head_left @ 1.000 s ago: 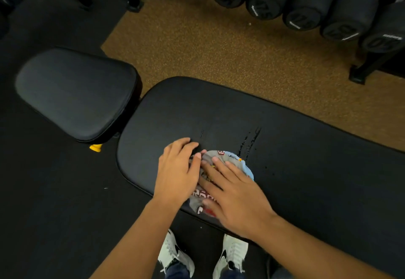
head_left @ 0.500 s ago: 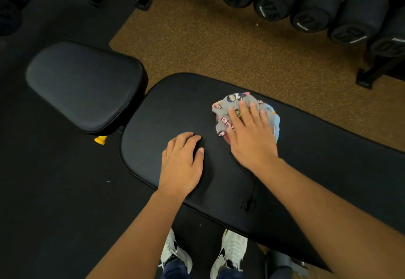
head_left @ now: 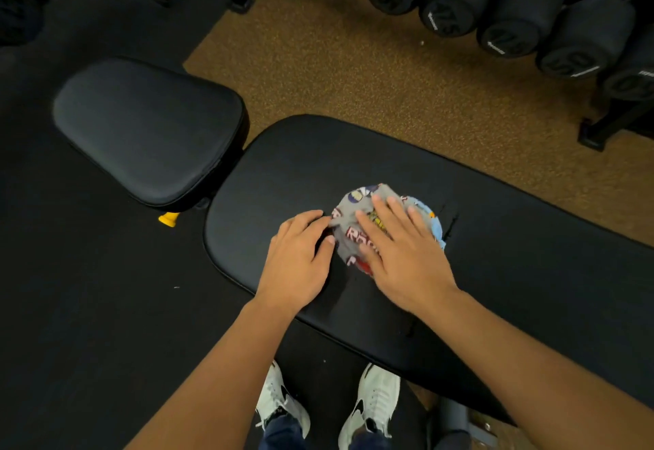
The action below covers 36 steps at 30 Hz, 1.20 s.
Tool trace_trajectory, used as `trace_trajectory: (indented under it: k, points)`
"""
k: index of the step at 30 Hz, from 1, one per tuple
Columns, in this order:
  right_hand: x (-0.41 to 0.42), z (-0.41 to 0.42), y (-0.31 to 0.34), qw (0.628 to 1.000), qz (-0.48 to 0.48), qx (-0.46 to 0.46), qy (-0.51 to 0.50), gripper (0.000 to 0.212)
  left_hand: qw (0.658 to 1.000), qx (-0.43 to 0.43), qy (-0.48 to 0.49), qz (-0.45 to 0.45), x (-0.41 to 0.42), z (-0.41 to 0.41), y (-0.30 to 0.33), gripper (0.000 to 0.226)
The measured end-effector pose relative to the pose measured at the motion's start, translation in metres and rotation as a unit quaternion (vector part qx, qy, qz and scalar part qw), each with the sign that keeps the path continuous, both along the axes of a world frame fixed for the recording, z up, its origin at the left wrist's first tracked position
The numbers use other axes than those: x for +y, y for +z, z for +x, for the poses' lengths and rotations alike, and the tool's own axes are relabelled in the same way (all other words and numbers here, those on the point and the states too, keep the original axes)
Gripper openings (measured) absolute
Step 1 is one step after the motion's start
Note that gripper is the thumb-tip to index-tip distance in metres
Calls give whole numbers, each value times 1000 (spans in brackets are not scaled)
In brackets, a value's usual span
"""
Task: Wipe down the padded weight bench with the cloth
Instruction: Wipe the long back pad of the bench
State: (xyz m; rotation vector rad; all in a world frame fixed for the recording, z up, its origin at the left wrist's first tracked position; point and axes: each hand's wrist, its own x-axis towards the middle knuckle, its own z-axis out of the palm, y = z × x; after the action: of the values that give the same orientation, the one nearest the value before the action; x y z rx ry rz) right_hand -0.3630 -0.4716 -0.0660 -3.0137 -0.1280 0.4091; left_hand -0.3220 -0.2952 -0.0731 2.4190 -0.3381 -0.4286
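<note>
The black padded weight bench has a long back pad (head_left: 513, 255) and a separate seat pad (head_left: 148, 131) to its left. A crumpled grey cloth (head_left: 350, 223) with colourful printed patches lies on the back pad near its left end. My right hand (head_left: 400, 255) presses flat on the cloth with fingers spread, covering most of it. My left hand (head_left: 297, 265) rests palm down on the pad just left of the cloth, with its fingertips touching the cloth's edge. Dark cracks (head_left: 449, 223) mark the pad just right of the cloth.
A row of black dumbbells (head_left: 513, 14) sits on a rack at the top right, its foot (head_left: 594, 134) on the brown floor. A yellow knob (head_left: 169, 219) sticks out under the seat pad. My white shoes (head_left: 371, 403) stand on black matting beside the bench.
My right hand has dragged the cloth from the pad's far edge back toward the middle, up against my left hand. The left hand has stayed put.
</note>
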Motion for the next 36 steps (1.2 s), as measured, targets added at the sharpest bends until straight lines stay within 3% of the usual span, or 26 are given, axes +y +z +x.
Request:
trace_trajectory:
  k: [4, 12, 16, 19, 24, 36]
  points:
    - [35, 15, -9, 999, 10, -11, -50, 57, 998, -9, 50, -46, 10, 1, 4, 37]
    - [75, 35, -15, 999, 19, -5, 25, 58, 993, -89, 63, -47, 39, -3, -4, 45]
    - [88, 55, -21, 997, 43, 15, 67, 64, 994, -67, 59, -69, 46, 6, -8, 53]
    - [93, 76, -24, 992, 90, 22, 80, 67, 997, -57, 41, -34, 57, 18, -16, 52]
    - [102, 114, -36, 991, 81, 28, 104, 58, 995, -80, 3, 51, 65, 51, -24, 48]
    - [130, 133, -39, 995, 55, 34, 73, 59, 996, -72, 58, 20, 77, 83, -23, 33]
